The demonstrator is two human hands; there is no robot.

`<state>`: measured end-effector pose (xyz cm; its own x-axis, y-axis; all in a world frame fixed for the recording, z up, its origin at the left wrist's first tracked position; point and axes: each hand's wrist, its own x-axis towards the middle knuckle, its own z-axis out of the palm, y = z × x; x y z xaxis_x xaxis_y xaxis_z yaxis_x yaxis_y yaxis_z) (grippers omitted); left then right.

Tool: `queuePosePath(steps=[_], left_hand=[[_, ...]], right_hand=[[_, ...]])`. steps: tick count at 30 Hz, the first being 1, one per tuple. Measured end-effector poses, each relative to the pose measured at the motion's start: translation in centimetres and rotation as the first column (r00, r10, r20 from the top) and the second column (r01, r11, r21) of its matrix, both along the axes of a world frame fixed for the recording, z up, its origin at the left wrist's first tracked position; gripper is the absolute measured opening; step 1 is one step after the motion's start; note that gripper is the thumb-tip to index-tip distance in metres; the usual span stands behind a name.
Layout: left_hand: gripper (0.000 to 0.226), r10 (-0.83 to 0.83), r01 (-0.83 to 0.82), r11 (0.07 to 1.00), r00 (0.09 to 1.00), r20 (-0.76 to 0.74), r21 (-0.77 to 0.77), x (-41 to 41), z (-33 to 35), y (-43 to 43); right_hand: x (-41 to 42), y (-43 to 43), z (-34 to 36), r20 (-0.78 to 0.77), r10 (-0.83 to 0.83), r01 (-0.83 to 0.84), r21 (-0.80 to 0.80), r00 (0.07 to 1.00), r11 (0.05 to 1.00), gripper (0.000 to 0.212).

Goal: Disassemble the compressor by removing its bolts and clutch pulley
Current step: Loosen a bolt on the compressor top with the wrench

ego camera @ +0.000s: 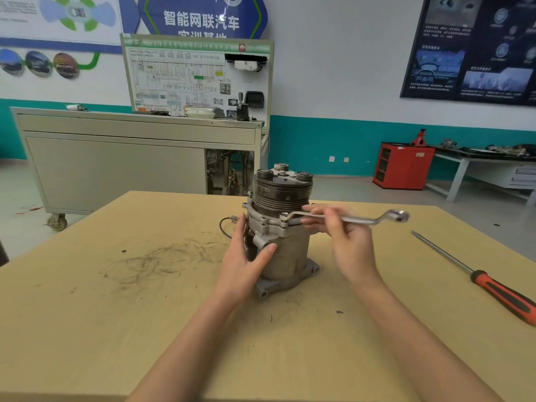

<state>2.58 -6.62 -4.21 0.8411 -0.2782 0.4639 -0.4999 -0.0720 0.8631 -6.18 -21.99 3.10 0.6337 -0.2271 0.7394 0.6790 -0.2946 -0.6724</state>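
Two bare forearms reach in over one tan table (101, 329), marked with dark scuffs; the hands are apart, one on each side of the single compressor (290, 256), which stands upright on its mounting foot near the table's middle. The left hand (242, 259) lies flat against the compressor's left side, fingers straight, thumb across the front; the right hand (349, 242) pinches the shank of one double-ended ring wrench (362, 219), whose near ring sits on a bolt (283, 217) at the housing flange; its other ring is blurred. One orange-and-black screwdriver (493, 288) lies well to the right. The dark grooved clutch pulley (281, 194) tops the compressor, carrying three round pads; one black lead (224, 226) curls at its left. Beyond stand one grey wheeled cabinet (116, 161) and one red cabinet (403, 166).
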Motion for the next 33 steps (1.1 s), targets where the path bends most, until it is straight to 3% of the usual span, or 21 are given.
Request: queuePosePath(steps=[2,7,11,14,17,20,22,24,28,33], left_hand=[[0.098,0.007,-0.007,1.0,1.0,0.005,0.007,0.0,0.0,0.0],[0.098,0.024,-0.024,0.999,1.0,-0.004,0.023,0.1,-0.1,-0.1],[0.097,0.017,-0.016,1.0,1.0,-0.004,0.025,0.1,-0.1,0.0],[0.096,0.016,-0.016,0.999,1.0,0.002,0.035,0.2,-0.2,0.0],[0.095,0.016,-0.017,0.999,1.0,0.012,0.039,0.2,-0.1,0.0],[0.093,0.011,-0.011,0.999,1.0,0.006,0.037,0.2,-0.2,-0.1],[0.094,0.01,-0.01,1.0,1.0,0.008,0.03,0.2,-0.1,-0.1],[0.093,0.018,-0.018,1.0,1.0,0.011,0.025,0.2,-0.1,-0.2],[0.093,0.019,-0.019,1.0,1.0,0.018,0.017,0.1,-0.1,-0.2],[0.085,0.031,-0.033,0.998,0.999,0.029,0.056,0.2,-0.2,-0.1]], right_hand=[[0.9,-1.7,0.7,-0.174,0.196,-0.144,0.274,0.965,0.951,0.029],[3.4,-4.7,2.6,-0.351,0.489,-0.292,0.483,0.799,0.825,0.026],[3.9,-4.7,2.6,-0.311,0.544,-0.31,0.563,0.78,0.766,0.03],[3.5,-3.8,2.6,-0.171,0.43,-0.253,0.6,0.887,0.759,0.037],[2.2,-2.8,3.5,-0.106,0.081,-0.034,0.384,0.991,0.923,0.038],[1.0,-1.1,4.6,0.059,-0.213,0.215,-0.031,0.975,0.976,0.038],[0.6,0.3,5.0,0.27,-0.297,0.375,-0.313,0.916,0.873,0.034],[0.7,1.5,4.8,0.438,-0.304,0.509,-0.495,0.846,0.705,0.036],[0.6,3.0,3.9,0.529,-0.313,0.604,-0.568,0.789,0.56,0.043],[0.2,4.0,3.0,0.648,-0.298,0.711,-0.6,0.701,0.366,0.022]])
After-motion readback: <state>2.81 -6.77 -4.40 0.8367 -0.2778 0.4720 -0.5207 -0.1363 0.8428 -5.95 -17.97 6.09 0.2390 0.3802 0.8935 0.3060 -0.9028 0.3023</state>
